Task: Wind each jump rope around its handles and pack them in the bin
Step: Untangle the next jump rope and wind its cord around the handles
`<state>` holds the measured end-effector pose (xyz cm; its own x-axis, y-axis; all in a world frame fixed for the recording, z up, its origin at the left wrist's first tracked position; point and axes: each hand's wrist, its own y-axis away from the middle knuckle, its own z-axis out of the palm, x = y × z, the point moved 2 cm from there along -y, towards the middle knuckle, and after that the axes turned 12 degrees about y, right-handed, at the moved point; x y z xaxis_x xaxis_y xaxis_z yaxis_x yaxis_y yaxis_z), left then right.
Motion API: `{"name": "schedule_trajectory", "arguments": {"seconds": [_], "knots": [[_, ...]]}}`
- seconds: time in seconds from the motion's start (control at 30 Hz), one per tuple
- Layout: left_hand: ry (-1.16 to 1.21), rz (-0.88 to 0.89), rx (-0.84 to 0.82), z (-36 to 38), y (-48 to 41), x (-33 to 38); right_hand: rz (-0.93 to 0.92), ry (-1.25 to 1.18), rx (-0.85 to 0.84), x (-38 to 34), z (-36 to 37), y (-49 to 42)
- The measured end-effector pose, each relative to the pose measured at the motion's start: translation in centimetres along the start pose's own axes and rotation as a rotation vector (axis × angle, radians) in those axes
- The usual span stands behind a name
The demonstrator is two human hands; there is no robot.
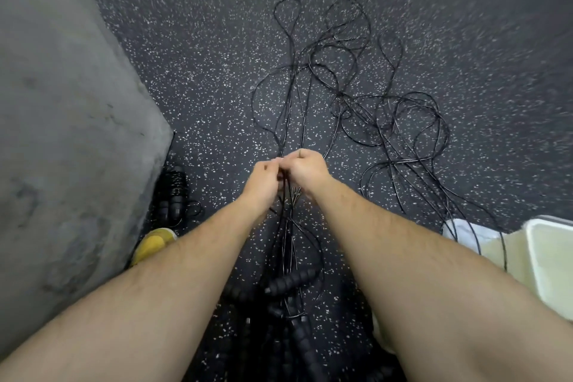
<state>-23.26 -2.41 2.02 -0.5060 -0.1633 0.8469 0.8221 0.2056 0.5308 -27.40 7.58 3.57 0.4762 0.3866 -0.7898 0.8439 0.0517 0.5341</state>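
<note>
Both hands, left hand (pixel 263 178) and right hand (pixel 305 169), pinch a bundle of black cords (pixel 356 108) with curled fingers, above the foam handles (pixel 291 284) on the floor. The step looks like separating one rope; next comes freeing it for winding. One wound rope (pixel 173 192) lies left of the hands. The white bin (pixel 548 260), right of them, has cords draped over its edge; its contents can't be made out.

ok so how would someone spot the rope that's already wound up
Follow the grey wall down to its lower corner on the speckled floor. The wound rope lies there, just above a yellow shoe. Unlike the loose ropes sprawled mid-floor, it is one tight black bundle, cord coiled round its handles.
</note>
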Motion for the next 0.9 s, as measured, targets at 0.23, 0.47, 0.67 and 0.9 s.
{"name": "schedule_trajectory", "arguments": {"seconds": [0.23, 0.47, 0.67, 0.9], "knots": [[-0.110, 0.119, -0.198, 0.2, 6.8, 6.8, -0.077, 0.024, 0.042, -7.3, -4.2, 7.5], [-0.117, 0.279, -0.231, -0.1, 14.9, 16.0, -0.236, 0.082, 0.051, -16.4, -7.8, 16.0], [-0.170, 0.314, -0.361, -1.3, 20.9, 21.2, -0.288, 0.257, 0.014, -21.2, -10.7, 21.9], [-0.201, 0.409, -0.380, -1.8, 23.3, 26.3, -0.255, -0.142, 0.009, -24.2, -10.6, 24.4]]}}
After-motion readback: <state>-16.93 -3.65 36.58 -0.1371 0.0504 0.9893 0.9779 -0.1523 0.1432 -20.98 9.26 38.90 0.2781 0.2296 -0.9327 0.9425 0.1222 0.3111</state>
